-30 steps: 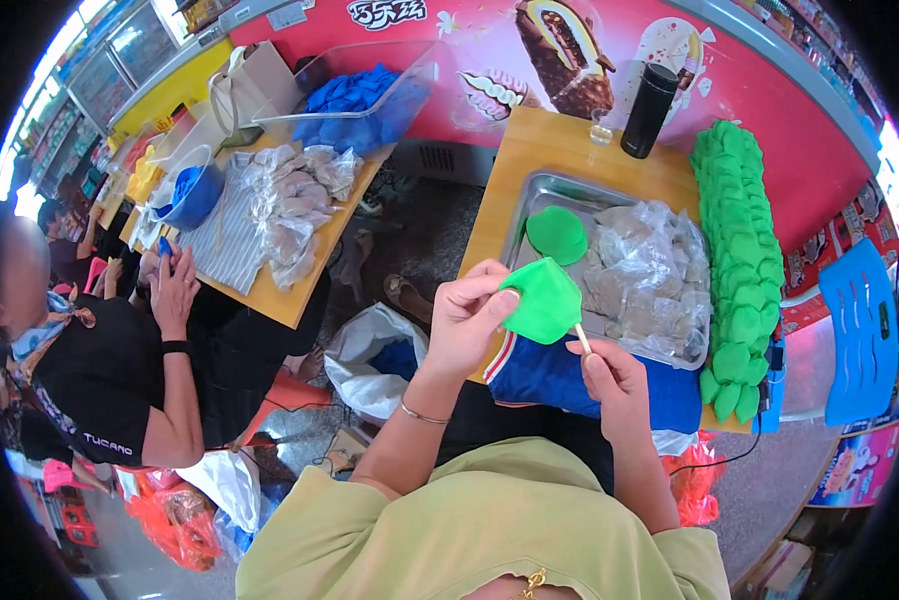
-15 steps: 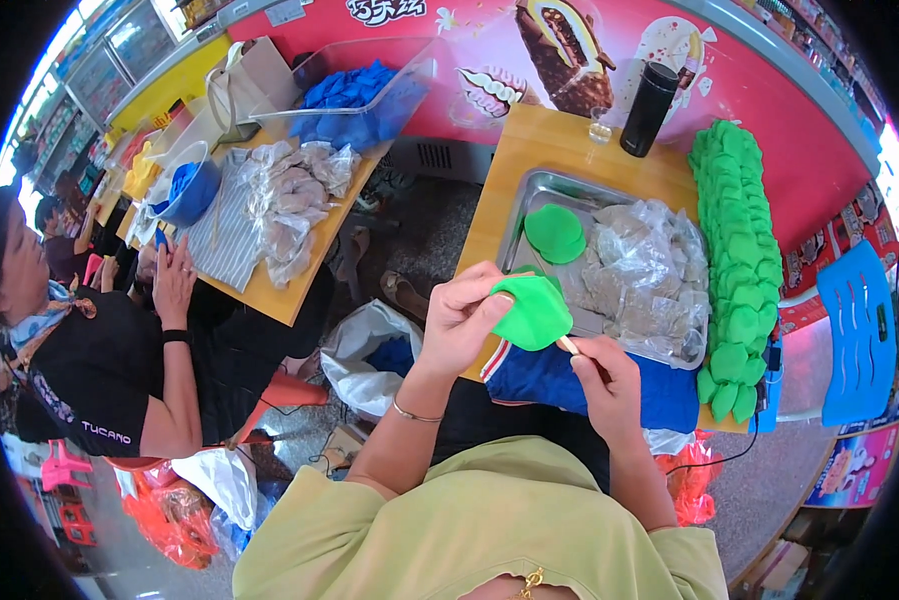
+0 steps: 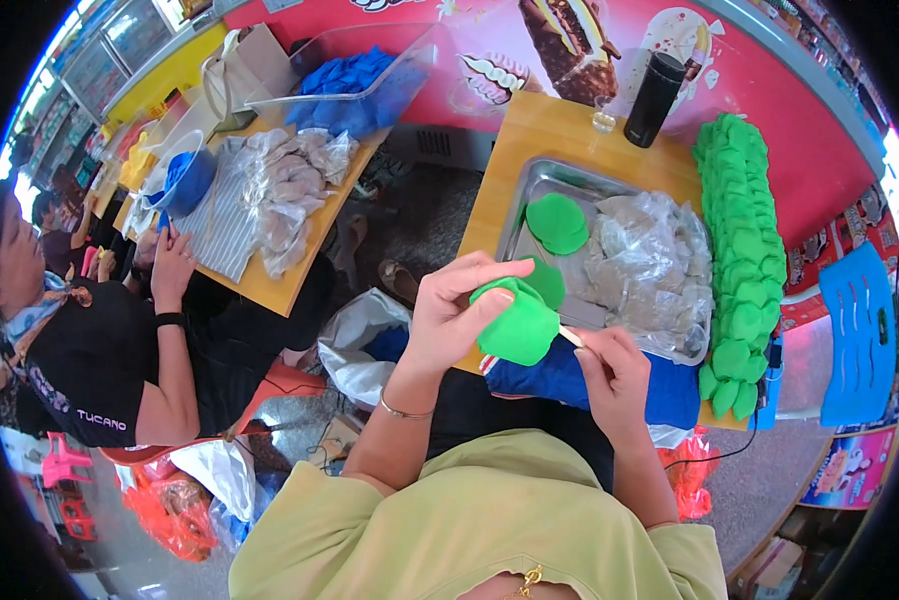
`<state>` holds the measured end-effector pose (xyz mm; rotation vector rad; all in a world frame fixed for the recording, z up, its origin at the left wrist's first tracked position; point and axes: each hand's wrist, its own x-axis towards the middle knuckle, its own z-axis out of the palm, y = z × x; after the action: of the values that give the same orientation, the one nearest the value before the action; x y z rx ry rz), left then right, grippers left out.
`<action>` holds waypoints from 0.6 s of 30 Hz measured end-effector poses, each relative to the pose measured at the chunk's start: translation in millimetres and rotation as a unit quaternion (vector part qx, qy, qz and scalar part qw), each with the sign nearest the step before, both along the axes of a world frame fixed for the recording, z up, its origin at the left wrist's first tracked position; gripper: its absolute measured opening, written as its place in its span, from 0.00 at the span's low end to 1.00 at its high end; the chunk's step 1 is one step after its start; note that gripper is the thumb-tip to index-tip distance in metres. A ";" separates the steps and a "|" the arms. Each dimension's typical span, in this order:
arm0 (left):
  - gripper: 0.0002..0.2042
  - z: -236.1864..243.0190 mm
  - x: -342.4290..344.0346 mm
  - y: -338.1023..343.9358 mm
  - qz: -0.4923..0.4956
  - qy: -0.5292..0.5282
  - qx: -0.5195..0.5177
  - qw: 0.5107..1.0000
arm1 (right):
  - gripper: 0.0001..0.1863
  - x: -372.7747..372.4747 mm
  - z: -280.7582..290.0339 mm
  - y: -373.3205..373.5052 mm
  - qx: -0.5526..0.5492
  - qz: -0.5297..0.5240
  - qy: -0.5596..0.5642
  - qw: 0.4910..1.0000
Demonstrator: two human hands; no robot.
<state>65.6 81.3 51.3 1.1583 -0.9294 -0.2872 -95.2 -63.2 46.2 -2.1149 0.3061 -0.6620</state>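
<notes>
on the table (image 3: 541,128), a metal tray (image 3: 581,278) holds green discs (image 3: 557,223).

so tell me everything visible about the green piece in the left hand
The green piece is bright, rounded, matte and thin-looking, its material unclear. It tilts in midair by the near left corner of the tray, pinched in the left hand. A pale stick in the right hand meets its right edge. A darker green layer behind may be its fold or another piece.
</notes>
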 end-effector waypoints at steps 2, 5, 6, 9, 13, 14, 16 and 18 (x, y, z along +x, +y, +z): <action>0.11 -5.7 2.6 -0.1 0.021 0.005 0.009 1.000 | 0.12 0.4 -0.9 1.6 -0.001 -0.005 0.000 1.000; 0.11 -13.4 3.1 -3.6 0.041 0.009 -0.029 0.999 | 0.12 0.2 -6.4 3.1 0.010 0.003 -0.011 1.000; 0.11 -13.9 2.1 -5.3 0.040 0.009 -0.029 0.999 | 0.12 -0.6 -11.4 3.7 0.069 0.022 -0.012 0.997; 0.11 -16.0 -1.4 -8.4 0.051 0.017 -0.067 0.996 | 0.12 -6.5 -13.9 7.8 0.219 0.047 0.010 0.974; 0.09 -14.3 -2.7 -8.7 0.066 0.046 -0.093 0.992 | 0.12 -5.6 -13.5 12.3 0.256 0.051 -0.002 0.965; 0.09 -13.0 -2.2 -8.3 0.053 0.060 -0.093 0.992 | 0.12 -4.8 -13.9 12.2 0.256 0.052 -0.001 0.965; 0.09 -4.7 -2.5 -6.4 0.036 0.082 -0.084 0.992 | 0.12 -2.8 -14.0 11.0 0.069 -0.001 -0.035 0.997; 0.08 -2.3 0.2 -2.5 0.020 0.104 -0.076 0.991 | 0.12 -2.6 -7.7 12.1 0.040 -0.013 -0.026 0.999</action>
<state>65.8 78.8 49.0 0.9861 -0.7301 -0.2939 -97.8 -51.1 38.5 -2.0179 0.3261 -0.7074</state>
